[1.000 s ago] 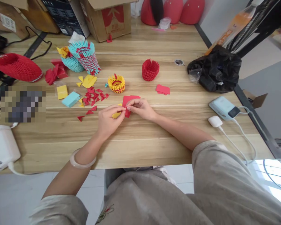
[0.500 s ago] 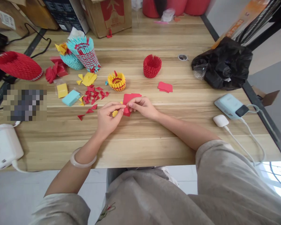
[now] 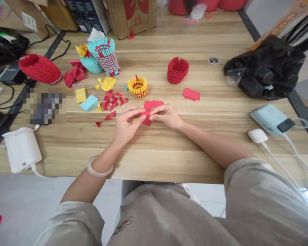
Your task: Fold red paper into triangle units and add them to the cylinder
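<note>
Between the fingertips of my left hand (image 3: 128, 124) and my right hand (image 3: 167, 116) is a small piece of red paper (image 3: 145, 116). Both hands are closed in a pinch on it, above the table. Under and behind them lie larger red paper sheets (image 3: 154, 103), partly covered by my fingers. A bit of yellow paper peeks out beside my left fingers. Several folded red paper triangles (image 3: 110, 99) are scattered left of my hands. Just beyond the hands stands a small yellow and red folded-paper basket (image 3: 138, 86).
A red paper bowl (image 3: 178, 70) and red slips (image 3: 191, 94) are farther back. Left are a tall blue and red paper vase (image 3: 107, 58), blue paper (image 3: 89, 103) and a white charger (image 3: 23, 150). A black bag (image 3: 269, 68) and blue power bank (image 3: 270, 119) stand right.
The view has shifted, so the table's things appear farther right. The red paper between my fingertips now shows a larger face. Both hands stay close together.
</note>
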Demonstrator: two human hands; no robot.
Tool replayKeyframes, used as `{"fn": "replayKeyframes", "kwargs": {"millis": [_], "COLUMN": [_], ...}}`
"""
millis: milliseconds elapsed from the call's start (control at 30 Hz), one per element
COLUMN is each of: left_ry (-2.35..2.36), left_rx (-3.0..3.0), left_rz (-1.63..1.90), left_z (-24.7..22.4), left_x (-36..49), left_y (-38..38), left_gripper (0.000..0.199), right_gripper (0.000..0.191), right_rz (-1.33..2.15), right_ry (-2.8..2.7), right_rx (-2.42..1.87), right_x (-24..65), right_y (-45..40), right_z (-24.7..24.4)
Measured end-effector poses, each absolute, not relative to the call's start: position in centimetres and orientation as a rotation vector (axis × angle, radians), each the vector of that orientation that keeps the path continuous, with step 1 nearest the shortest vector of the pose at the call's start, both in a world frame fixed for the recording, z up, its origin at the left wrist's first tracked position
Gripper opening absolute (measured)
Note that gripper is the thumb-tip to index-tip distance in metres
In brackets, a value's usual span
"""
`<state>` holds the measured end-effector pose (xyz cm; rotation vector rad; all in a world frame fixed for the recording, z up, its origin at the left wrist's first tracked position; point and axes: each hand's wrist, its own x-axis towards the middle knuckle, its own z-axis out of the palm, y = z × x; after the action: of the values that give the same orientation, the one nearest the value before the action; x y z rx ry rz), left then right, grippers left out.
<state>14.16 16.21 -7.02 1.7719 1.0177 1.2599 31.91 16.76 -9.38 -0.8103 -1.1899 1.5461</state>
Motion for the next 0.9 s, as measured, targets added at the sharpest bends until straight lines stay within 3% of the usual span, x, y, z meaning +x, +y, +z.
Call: {"fn": "replayKeyframes", "kwargs": {"millis": [533,900], "left_ry": [0.946,1.037], "left_rx": [1.914,1.912], "left_rz": [1.234,1.201], "left_z": [-6.79,-7.10], "left_x": [14.16,14.00], "left_y": [15.80,16.13], "left_gripper": [0.012,0.012], "right_gripper": [0.025,0.029], "right_rz": [1.639,1.502], "right_ry": [-1.253,-1.166], "right_rx": [-0.772,-0.900], "right_x": [32.26,31.72], "right_y": [16.70,16.20], "right_z": [-9.24,-9.23]}}
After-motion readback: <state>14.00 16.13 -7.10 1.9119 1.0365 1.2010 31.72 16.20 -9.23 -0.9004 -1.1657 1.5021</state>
